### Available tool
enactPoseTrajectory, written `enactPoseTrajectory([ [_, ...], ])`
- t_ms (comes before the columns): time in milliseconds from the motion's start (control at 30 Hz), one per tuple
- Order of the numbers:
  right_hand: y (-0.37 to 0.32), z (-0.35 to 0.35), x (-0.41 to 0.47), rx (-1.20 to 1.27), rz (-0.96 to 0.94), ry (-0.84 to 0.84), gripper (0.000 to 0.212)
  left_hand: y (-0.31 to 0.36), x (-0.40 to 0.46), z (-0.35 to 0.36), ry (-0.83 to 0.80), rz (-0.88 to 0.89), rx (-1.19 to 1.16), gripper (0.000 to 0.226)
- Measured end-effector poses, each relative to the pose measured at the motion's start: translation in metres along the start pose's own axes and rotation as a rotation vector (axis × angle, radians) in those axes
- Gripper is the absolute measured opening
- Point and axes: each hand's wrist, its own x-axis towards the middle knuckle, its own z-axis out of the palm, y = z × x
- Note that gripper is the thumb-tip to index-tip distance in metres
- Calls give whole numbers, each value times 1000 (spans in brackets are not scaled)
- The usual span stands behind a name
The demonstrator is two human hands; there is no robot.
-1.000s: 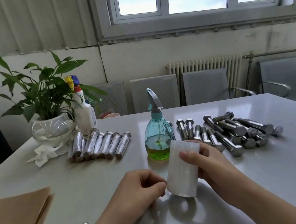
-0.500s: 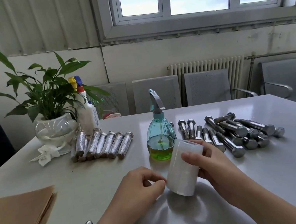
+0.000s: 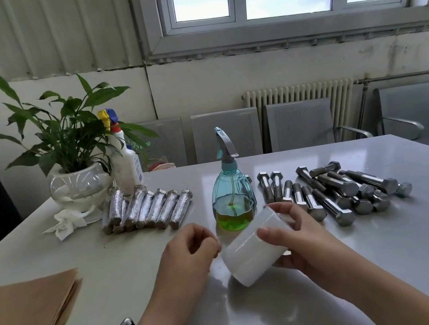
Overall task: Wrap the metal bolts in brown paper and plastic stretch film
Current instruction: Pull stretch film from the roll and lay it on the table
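I take the spray bottle (image 3: 233,204) near the middle of the bench (image 3: 392,260) as my landmark. Right of it lie the loose bolts (image 3: 333,191) in a heap. Left of it I see a row of wrapped bolts (image 3: 146,211), and behind that row a potted plant (image 3: 78,181) with a second bottle (image 3: 125,162) just beside it. Before the spray bottle, my right hand (image 3: 295,236) grips the film roll (image 3: 252,251), tilted; my left hand (image 3: 191,253) is at its left end. Far left and nearer me lies the paper stack (image 3: 22,319).
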Motion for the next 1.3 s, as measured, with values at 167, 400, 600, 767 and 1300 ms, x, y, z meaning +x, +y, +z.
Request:
enactPoseTrajectory([
  [167,-9,0,-9,-330,21,-123,49,-5,-3,4,50,115,81,13],
  [400,-14,6,-13,-633,47,-227,40,1,-8,9,57,284,215,16],
  [600,-14,5,-12,-560,-54,-182,18,2,-9,11,80,395,313,18],
  [767,-15,4,-11,-588,-127,-204,17,0,-8,10,70,406,307,14],
  [1300,-33,-6,-20,-795,-99,-297,18,1,-9,6,57,405,276,8],
])
